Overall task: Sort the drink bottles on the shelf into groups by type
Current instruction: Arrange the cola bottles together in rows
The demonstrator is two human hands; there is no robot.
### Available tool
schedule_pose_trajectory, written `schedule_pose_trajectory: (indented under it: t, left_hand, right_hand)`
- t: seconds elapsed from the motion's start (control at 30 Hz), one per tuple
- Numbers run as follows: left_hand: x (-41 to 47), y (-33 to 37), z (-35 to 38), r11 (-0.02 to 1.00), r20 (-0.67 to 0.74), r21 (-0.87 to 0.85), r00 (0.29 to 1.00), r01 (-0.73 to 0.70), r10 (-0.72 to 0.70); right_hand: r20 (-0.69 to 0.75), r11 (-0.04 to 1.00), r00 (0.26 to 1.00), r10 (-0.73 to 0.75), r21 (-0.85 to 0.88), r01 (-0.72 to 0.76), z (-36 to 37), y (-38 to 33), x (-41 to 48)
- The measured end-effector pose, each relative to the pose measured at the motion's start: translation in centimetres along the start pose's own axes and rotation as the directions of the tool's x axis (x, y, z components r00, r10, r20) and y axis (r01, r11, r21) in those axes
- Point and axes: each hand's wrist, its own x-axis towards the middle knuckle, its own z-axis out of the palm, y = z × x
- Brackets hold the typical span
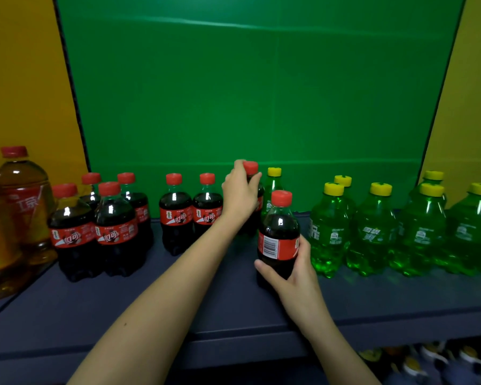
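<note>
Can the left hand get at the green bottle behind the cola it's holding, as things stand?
Probably not directly. The left hand is closed on a red-capped cola bottle, and the green yellow-capped bottle stands behind the cola bottle gripped by the right hand.

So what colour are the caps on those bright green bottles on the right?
Yellow. The green bottles' caps show clearly in the head view.

green backdrop (261, 93) between mustard-yellow walls (20, 79), above a dark blue shelf (178, 307)
</note>
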Motion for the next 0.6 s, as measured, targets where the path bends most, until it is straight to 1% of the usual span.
schedule_pose_trajectory:
  t: [0.1, 0.2, 0.27, 0.37, 0.47, 0.6]
  left_hand:
    - [-0.1, 1.6, -2.1, 0.990, -0.075, -0.079, 0.991, -0.119, 0.113]
    - [-0.3, 2.8, -4.8, 0.974, -0.101, -0.157, 0.984, -0.162, 0.147]
    - [-0.8, 2.9, -6.9, 0.966, -0.098, -0.210, 0.986, -0.153, 0.135]
    - [-2.5, 1.8, -9.8, 0.955, -0.023, -0.277, 0.994, -0.107, 0.105]
    - [-4.6, 0.1, -12.1, 0.965, 0.018, -0.250, 0.996, -0.078, 0.086]
    - [-6.5, -2.7, -14.0, 0.978, 0.034, -0.203, 0.998, -0.036, 0.044]
  right_hand:
    - [-0.008, 1.000, 1.000, 0.006, -0.008, -0.006, -0.1, 0.0, 0.1]
    - [-0.007, 0.999, 1.000, 0.000, -0.050, 0.000, 0.0, -0.3, 0.2]
    - [0.010, 0.998, 1.000, -0.013, -0.066, 0.014, 0.2, -0.5, 0.1]
    - [0.066, 0.998, 0.997, -0.029, -0.056, 0.033, 0.8, -1.1, -0.2]
    - [0.154, 0.999, 0.988, -0.033, -0.021, 0.037, 1.9, -1.7, -0.4]
    - [0.226, 0.999, 0.973, -0.043, 0.008, 0.042, 3.6, -2.3, -0.3]
